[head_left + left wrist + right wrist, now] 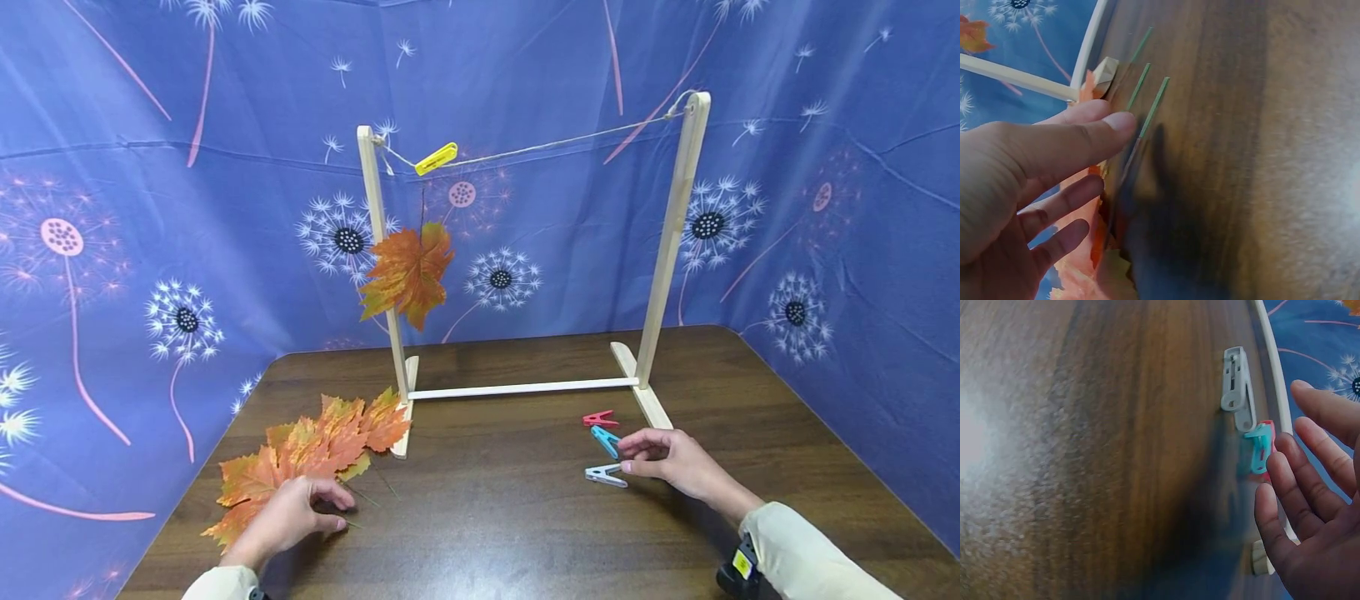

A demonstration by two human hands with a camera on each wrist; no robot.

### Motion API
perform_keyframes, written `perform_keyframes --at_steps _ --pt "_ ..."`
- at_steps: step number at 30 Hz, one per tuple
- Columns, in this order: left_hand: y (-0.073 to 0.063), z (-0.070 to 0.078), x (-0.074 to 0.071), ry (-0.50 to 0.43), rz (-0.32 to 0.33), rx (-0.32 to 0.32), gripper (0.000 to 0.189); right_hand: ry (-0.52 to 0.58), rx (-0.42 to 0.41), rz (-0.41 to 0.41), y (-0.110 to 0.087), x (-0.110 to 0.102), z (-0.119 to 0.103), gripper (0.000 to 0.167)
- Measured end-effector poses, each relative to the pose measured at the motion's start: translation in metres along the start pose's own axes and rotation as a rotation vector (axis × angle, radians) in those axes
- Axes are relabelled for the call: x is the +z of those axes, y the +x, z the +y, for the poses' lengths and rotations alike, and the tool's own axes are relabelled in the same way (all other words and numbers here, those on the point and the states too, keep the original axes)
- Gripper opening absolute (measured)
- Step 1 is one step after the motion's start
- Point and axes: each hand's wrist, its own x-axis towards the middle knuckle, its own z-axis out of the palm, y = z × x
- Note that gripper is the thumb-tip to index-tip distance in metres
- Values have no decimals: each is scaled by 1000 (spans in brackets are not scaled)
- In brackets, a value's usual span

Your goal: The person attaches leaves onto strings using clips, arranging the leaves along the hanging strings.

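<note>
My left hand (296, 510), fingers loosely bent and thumb apart from them, is over the near end of a pile of orange artificial maple leaves (300, 450). In the left wrist view its thumb is beside thin leaf stems (1155, 106) with green ends; no grip on them shows. My right hand (678, 467) hovers with parted fingers beside a grey clothespin (606, 475) and a blue clothespin (604, 442). A red clothespin (600, 418) lies just behind these. From the right wrist, the grey clothespin (1235, 381) appears apart from the fingers.
A wooden frame with two posts (675, 242) and a white crossbar (525, 388) stands at the table's back. Along its string (555, 146) sits a yellow clothespin (437, 158), a maple leaf (411, 275) hanging below it. Blue patterned cloth (225, 250) surrounds the table (480, 517).
</note>
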Motion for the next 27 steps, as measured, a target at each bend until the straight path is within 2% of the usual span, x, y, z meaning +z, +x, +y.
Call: perform_keyframes --at_steps 4,8,15,27 --pt "-1 -3 2 54 -5 27 19 -2 -13 -17 0 2 5 33" --pt "-1 -6 4 116 11 14 18 -32 -35 -32 1 5 9 31" --pt "2 -7 7 234 16 26 15 -160 -19 -14 0 9 14 31" --pt "3 -7 9 218 19 6 15 -260 -77 30 -2 16 18 32"
